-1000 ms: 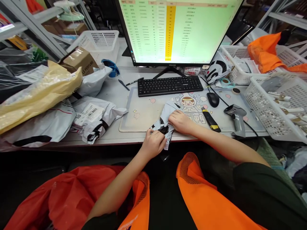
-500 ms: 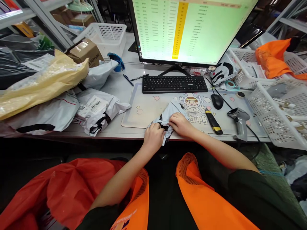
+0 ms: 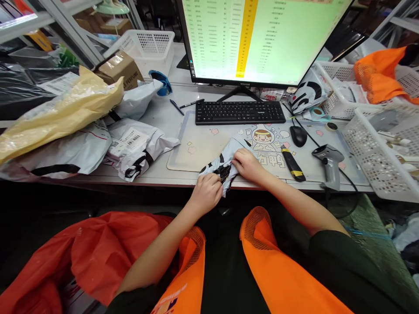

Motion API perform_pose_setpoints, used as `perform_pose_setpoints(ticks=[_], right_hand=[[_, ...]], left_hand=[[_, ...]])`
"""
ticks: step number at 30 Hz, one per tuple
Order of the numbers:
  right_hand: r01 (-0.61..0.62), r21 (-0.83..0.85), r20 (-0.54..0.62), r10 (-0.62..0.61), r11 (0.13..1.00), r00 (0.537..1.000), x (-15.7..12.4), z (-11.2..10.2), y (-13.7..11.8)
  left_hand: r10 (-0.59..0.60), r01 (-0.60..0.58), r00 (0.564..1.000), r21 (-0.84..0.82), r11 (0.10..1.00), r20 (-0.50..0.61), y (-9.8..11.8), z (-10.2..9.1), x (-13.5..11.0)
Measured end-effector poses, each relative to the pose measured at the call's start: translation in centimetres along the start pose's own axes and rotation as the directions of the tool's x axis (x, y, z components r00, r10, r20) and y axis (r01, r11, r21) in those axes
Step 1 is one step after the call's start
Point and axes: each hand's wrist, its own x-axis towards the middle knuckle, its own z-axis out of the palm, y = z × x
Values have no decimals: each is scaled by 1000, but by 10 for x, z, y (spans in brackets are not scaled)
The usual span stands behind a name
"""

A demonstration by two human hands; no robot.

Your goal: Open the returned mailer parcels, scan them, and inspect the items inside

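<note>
A small white plastic mailing bag point(image 3: 231, 150) with black print lies at the desk's front edge, on the printed desk mat point(image 3: 188, 146). My left hand point(image 3: 207, 192) is closed on its lower left side, fingers curled toward me. My right hand point(image 3: 247, 163) pinches the bag's right side. Between the two hands the plastic is spread and shows a dark, glossy patch; I cannot tell whether this is an opening or the contents. To the right of my right hand lies a black and yellow utility knife point(image 3: 293, 164).
Mailing parcels point(image 3: 137, 148) are heaped at the left, with a cardboard box point(image 3: 119, 69) behind. A keyboard point(image 3: 240, 113) and monitor point(image 3: 242, 43) stand ahead. At the right are a mouse point(image 3: 298, 136), a barcode scanner point(image 3: 330, 163) and a white basket point(image 3: 376, 152). A red sack point(image 3: 98, 248) is below left.
My left hand has moved slightly down and left, away from my right hand. More of the bag's dark, glossy patch shows between them. The view has shifted slightly.
</note>
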Motion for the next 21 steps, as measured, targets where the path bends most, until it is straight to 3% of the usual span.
perform_pose_setpoints(ticks=[4,7,9,11,15,21], right_hand=[[-13,165,9,11,986,1000,-4,-4,-10],[-50,232,14,48,972,999,-7,-6,-18],[-27,158,39,22,987,999,-8,-7,-22],[38,-21,94,-35,999,995,-7,-8,-24],[206,-318,232,-135,926,963,-5,-8,-31],[355,-207,287,-290,912,913,-5,-2,-34]], left_hand=[[-260,259,964,-26,966,-56,6,-2,13],[-344,346,938,34,938,-50,10,0,27],[-328,327,945,67,943,-6,10,3,32],[-302,301,953,36,953,29,7,4,34],[-221,223,975,-64,973,40,-3,6,28],[42,-44,999,-108,993,-20,-2,0,10]])
